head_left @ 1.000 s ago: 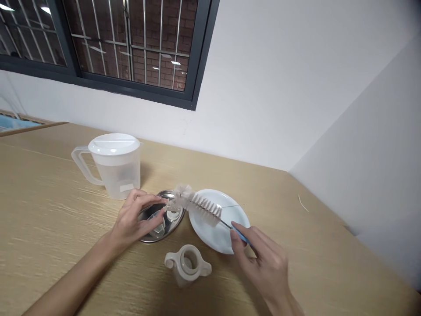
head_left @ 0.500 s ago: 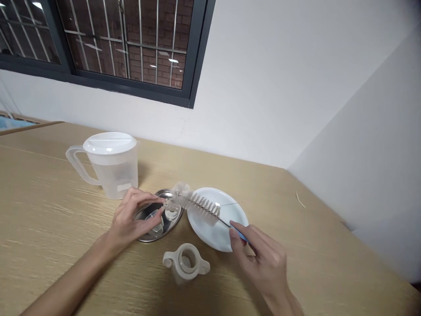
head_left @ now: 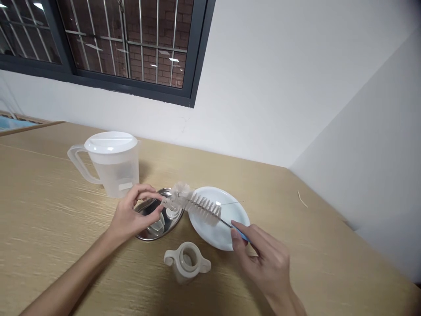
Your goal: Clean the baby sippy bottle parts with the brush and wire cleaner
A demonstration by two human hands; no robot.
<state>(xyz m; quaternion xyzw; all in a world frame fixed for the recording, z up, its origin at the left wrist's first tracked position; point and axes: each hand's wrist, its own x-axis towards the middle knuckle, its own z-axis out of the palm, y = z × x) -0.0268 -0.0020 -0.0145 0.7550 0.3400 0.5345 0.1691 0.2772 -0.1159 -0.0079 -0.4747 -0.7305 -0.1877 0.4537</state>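
While the brush [head_left: 205, 210] lies slantwise over the white plate [head_left: 217, 240], its blue handle [head_left: 241, 235] is pinched between thumb and forefinger of the right hand [head_left: 268, 261]; the other fingers there are curled, grip on them unclear. Left hand [head_left: 130, 219]: thumb and forefinger pinching a small clear piece [head_left: 167, 203] against or just beside the bristles, above the metal tray [head_left: 171, 225]. Whether piece and bristles touch, cannot tell. Main risk, in my judgement: the piece is small and held only at its edge, so a hard push from the springy bristles could flick it out, down among the loose parts on the tray, where clear on clear would be hard to spot. Second: the brush is held at the handle end, well back from its fluffy tip; a sideways shove could swing the head and knock the white ring [head_left: 173, 213] below. The thin rod [head_left: 232, 202] by the plate's far edge might be nudged by a dipping brush. Two-handled cup [head_left: 184, 268] stands nearer the body, between the forearms; a dropped wrist could tip it. Jug [head_left: 115, 173] sits close behind the left hand, at risk from a backward jerk.
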